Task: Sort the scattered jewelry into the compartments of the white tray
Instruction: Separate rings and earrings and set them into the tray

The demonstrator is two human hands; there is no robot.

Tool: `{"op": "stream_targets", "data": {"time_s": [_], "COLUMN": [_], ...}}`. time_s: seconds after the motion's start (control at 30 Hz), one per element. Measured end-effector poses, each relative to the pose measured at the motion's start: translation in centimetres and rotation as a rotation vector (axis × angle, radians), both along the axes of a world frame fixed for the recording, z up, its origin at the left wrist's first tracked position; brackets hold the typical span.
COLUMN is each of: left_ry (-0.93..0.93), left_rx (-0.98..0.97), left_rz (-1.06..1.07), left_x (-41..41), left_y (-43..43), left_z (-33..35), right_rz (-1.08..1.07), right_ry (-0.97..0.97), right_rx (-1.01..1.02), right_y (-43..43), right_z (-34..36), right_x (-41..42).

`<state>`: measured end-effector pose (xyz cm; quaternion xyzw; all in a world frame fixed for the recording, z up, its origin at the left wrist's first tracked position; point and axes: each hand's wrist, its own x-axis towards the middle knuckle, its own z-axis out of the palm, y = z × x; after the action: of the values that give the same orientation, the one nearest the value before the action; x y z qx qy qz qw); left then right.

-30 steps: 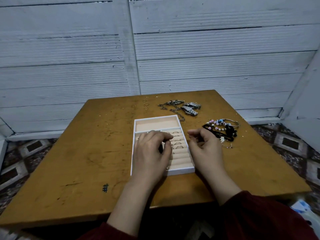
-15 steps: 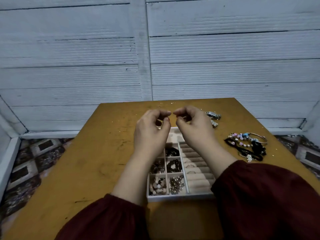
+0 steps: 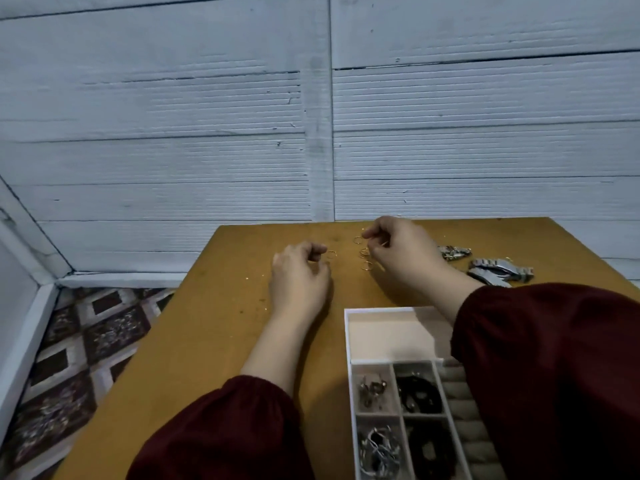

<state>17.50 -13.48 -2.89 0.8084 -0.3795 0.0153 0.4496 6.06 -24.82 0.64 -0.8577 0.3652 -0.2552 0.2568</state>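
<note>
Head view shows left hand (image 3: 299, 280) and right hand (image 3: 403, 252) curled beside gold rings (image 3: 366, 266) beyond the white tray (image 3: 349, 358), grips unreadable.

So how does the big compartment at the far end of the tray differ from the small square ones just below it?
The big compartment spans wide across the white tray; the small square compartments are narrow, set in a grid. The big one looks bare, showing only its pale lining; the small ones hold jewelry, silvery pieces on the left and dark pieces beside them. They share white walls.
</note>
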Motion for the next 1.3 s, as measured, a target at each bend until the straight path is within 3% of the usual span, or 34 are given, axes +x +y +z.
{"op": "stream_targets", "data": {"time_s": [0.1, 0.27, 0.4, 0.6, 0.83, 1.07, 1.3], "left_ry": [-0.104, -0.124, -0.108, -0.107, -0.289, -0.183, -0.244], "left_rx": [0.198, 0.328, 0.37, 0.366, 0.348, 0.232, 0.335], "left_rz": [0.053, 0.089, 0.089, 0.098, 0.032, -0.194, -0.116], "left_x": [1.4, 3.1, 3.7, 3.8, 1.9, 1.4, -0.2], "left_y": [-0.9, -2.1, -2.1, -2.2, -3.0, -4.4, -5.3], "left_z": [-0.2, -0.2, -0.2, -0.4, -0.9, -1.1, -0.4], "right_rz": [0.024, 0.067, 0.07, 0.076, 0.051, -0.068, -0.091], "right_ry": [0.045, 0.286, 0.411, 0.443, 0.327, 0.053, -0.023], "right_rx": [-0.005, -0.174, -0.256, -0.292, -0.212, 0.075, 0.123], "right_y": [-0.5, -0.7, -1.1, -1.5, -1.5, -3.6, -5.2], "right_z": [-0.9, -2.0, -1.9, -1.5, -1.4, -0.7, -1.4], "right_x": [2.1, 5.6, 7.0, 8.0, 7.5, 5.1, 2.6]}}
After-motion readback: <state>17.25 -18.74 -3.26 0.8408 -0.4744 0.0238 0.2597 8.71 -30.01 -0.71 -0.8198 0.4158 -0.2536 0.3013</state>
